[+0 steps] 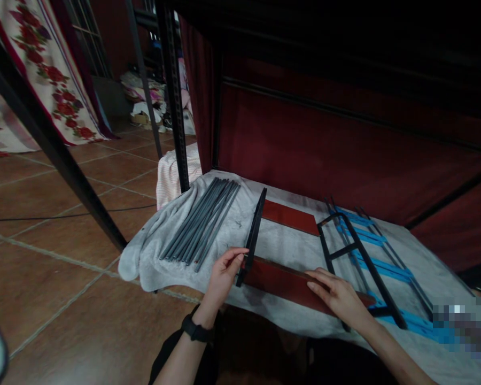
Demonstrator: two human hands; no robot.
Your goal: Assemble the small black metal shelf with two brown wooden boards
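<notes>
My left hand (227, 267) pinches at the near end of an upright black metal frame (256, 227). What lies between its thumb and fingertips is too small to make out. My right hand (332, 291) grips the upper edge of a reddish-brown board (280, 280), fingers over the top. This board runs from the left frame toward a second, ladder-like black frame (350, 248) on the right. Farther back, a second reddish-brown board (291, 215) spans between the two frames.
Grey metal tubes (202, 222) lie in a bundle on the grey blanket (152, 248) at left. Blue plastic pieces (385, 267) and thin dark rods lie at right. Black posts (60, 139) rise around the surface, with a dark red curtain (304, 139) behind.
</notes>
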